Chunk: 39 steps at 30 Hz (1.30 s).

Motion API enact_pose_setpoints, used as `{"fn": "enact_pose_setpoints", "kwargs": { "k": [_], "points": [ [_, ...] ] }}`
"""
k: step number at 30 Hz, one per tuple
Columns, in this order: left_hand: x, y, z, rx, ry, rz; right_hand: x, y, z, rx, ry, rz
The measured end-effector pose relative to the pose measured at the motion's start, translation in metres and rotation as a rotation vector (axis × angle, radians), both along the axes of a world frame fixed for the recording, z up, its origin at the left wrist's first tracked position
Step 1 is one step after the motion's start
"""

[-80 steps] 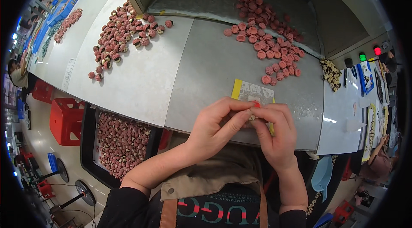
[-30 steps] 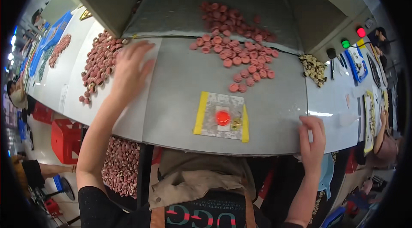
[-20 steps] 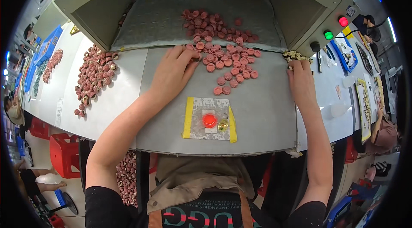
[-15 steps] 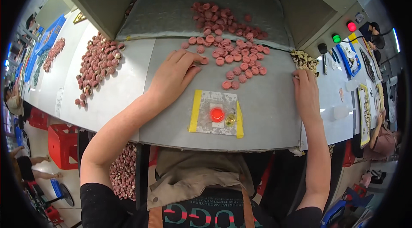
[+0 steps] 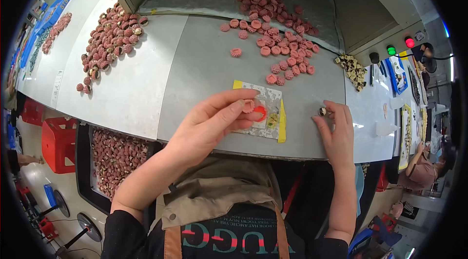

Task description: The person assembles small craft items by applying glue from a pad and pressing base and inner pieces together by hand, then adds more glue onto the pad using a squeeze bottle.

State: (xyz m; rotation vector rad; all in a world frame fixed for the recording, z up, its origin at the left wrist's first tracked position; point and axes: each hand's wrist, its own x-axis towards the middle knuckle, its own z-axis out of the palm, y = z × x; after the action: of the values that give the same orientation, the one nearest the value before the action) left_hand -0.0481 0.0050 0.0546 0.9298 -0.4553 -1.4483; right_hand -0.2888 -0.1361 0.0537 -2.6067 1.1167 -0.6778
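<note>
Between thumb and fingers, my left hand (image 5: 208,121) pinches a pink ridged cup-shaped piece (image 5: 248,106), above a patterned mat (image 5: 269,94) edged with yellow strips. Partly hidden behind those fingers is a bright red round spot (image 5: 262,112) on the mat; a small clear yellowish thing (image 5: 273,121) lies beside it. Farther right, my right hand (image 5: 339,129) grips a small cream-and-dark piece (image 5: 322,111) at its fingertips. More pink cup pieces (image 5: 287,49) lie loosely spread beyond the mat. Similar cream-and-dark pieces (image 5: 352,70) are heaped at the right.
Pink pieces with cream-and-dark parts in them form a pile (image 5: 111,39) on the left, and more fill a black bin (image 5: 86,181) below. A grey hood (image 5: 360,20) with lit buttons stands at the back. A red stool (image 5: 57,144) is lower left. Another person (image 5: 419,173) sits far right.
My left hand has come back from the pink pieces with one pinched in it. My right hand has moved nearer from the cream-and-dark heap, now holding a piece. The view has shifted.
</note>
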Motion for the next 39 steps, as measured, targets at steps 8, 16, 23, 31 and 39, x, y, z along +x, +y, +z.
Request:
{"fn": "enact_pose_setpoints", "kwargs": {
  "k": [8, 16, 23, 31, 39],
  "points": [
    [-0.003, 0.004, -0.016, -0.074, 0.138, -0.004, -0.006, -0.004, 0.017, 0.02, 0.145, 0.116],
    [-0.003, 0.009, -0.022, -0.127, 0.199, 0.068, 0.056, 0.026, 0.023, 0.227, -0.001, 0.296],
    [-0.003, 0.008, -0.023, -0.121, 0.224, 0.094, 0.075, 0.037, 0.015, 0.192, 0.05, 0.35],
    [0.0, 0.01, -0.023, -0.147, 0.262, 0.073, 0.045, 0.024, 0.011, -0.027, 0.195, 0.01],
    [0.002, 0.011, -0.029, -0.178, 0.308, 0.058, 0.036, 0.017, 0.003, -0.023, 0.214, -0.029]
  ]
}}
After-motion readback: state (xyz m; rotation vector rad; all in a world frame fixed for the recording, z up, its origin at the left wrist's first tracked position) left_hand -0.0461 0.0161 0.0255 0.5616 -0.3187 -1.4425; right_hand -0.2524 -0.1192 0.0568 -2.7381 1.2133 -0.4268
